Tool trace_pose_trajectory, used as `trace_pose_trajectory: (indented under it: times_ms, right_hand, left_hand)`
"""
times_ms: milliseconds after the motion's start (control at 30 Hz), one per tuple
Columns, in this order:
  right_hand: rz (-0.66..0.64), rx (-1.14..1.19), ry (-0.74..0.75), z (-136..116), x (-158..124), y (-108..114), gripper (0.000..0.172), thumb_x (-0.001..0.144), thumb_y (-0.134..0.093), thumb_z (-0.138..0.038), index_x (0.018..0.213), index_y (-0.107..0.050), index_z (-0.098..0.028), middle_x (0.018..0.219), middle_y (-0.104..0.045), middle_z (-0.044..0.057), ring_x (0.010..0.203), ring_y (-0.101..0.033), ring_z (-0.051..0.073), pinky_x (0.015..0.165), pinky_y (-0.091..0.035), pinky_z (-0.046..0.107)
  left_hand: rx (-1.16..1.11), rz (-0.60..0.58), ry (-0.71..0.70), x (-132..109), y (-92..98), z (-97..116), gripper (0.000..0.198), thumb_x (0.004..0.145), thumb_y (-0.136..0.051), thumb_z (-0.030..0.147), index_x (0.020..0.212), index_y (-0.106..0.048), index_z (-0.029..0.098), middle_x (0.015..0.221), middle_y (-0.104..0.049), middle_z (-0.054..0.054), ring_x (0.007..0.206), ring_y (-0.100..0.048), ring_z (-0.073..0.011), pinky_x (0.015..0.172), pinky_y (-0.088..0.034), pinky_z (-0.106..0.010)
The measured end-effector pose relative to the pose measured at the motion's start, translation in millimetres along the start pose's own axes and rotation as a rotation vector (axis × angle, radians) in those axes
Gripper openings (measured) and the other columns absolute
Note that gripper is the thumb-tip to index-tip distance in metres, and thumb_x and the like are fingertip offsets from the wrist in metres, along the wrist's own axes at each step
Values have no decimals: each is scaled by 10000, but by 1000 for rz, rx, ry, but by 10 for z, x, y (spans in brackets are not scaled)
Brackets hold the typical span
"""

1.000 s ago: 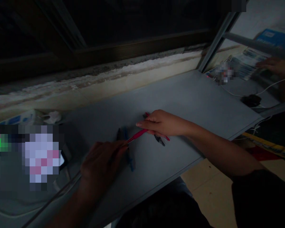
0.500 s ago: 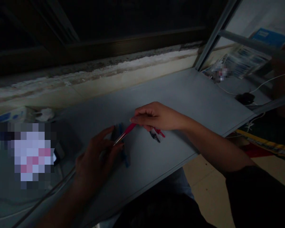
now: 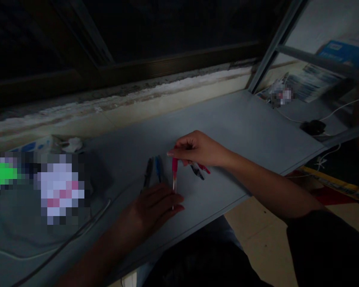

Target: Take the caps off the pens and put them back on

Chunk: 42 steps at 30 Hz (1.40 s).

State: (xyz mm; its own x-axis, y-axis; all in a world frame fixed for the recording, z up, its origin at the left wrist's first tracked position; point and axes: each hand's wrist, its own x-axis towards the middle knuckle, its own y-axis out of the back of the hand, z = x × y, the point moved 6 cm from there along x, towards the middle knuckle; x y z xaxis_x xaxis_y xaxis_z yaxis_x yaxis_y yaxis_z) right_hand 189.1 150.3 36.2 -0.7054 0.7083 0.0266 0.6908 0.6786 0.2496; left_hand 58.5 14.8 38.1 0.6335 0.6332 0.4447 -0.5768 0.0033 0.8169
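My right hand [image 3: 194, 148] pinches the red upper end of a pen [image 3: 174, 167] between thumb and fingers, above the desk. The pen stands nearly upright, its slim clear part pointing down. My left hand [image 3: 158, 205] is at the lower end, fingers and thumb closed around it; the exact contact is dim. Just beyond my left hand a black pen [image 3: 148, 172] and a blue pen [image 3: 158, 167] lie side by side, their near ends hidden. Under my right hand lie a dark piece [image 3: 197, 172] and a red piece [image 3: 204, 169], partly covered, too dim to name.
The grey desk [image 3: 227, 119] runs along a wall below a dark window. Blurred-out items and a cable [image 3: 89, 223] occupy the left. A metal frame [image 3: 266, 59] rises at the right, with a black adapter-like object [image 3: 313, 126], white cords and a blue box [image 3: 345, 52] beyond.
The pen has swung from slanted to nearly upright. My left hand has moved right and toward me, uncovering more of the black and blue pens. My right hand keeps its pinch.
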Motion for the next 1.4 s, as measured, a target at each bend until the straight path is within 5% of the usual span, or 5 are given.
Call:
trace_pose_trajectory:
  times_ms: [500, 667, 900, 1033, 1400]
  right_hand:
    - [-37, -119, 40, 7, 0, -53, 392, 957, -673, -499, 798, -682, -141, 619, -591, -38, 556, -464, 55, 557, -301, 237]
    - [-50, -132, 44, -11, -19, -82, 402, 970, -656, -497, 803, -681, -132, 632, -602, -29, 566, -488, 61, 564, -309, 236]
    - [-92, -114, 42, -9, -45, -161, 442, 963, -656, -534, 764, -642, -140, 624, -581, -32, 551, -456, 65, 542, -294, 234]
    - [-77, -60, 70, -35, -54, -161, 436, 958, -662, -539, 762, -615, -153, 630, -562, -35, 567, -463, 74, 548, -315, 231]
    - [-37, -65, 94, -35, -65, -186, 465, 953, -672, -553, 725, -576, -160, 634, -540, -31, 590, -448, 82, 561, -312, 248]
  left_hand:
    - [-77, -23, 68, -48, -45, -74, 124, 1041, -631, 317, 1078, -678, 209, 960, -751, -33, 882, -743, -167, 756, -621, -271]
    - [-100, -15, 104, -36, -68, -46, 81, 1049, -607, 225, 1003, -672, 208, 917, -743, -16, 864, -723, -151, 783, -601, -266]
    - [-141, 2, 58, -47, -94, -6, 46, 1041, -630, 238, 1047, -656, 200, 890, -735, -20, 861, -712, -156, 781, -599, -275]
    - [-144, 0, 58, -75, -99, -25, 183, 1013, -685, 323, 1147, -653, 203, 991, -758, -49, 963, -727, -188, 856, -619, -322]
    - [-233, -66, 133, -97, -123, -58, 106, 1020, -655, 223, 1122, -687, 217, 995, -757, -43, 959, -741, -175, 866, -626, -294]
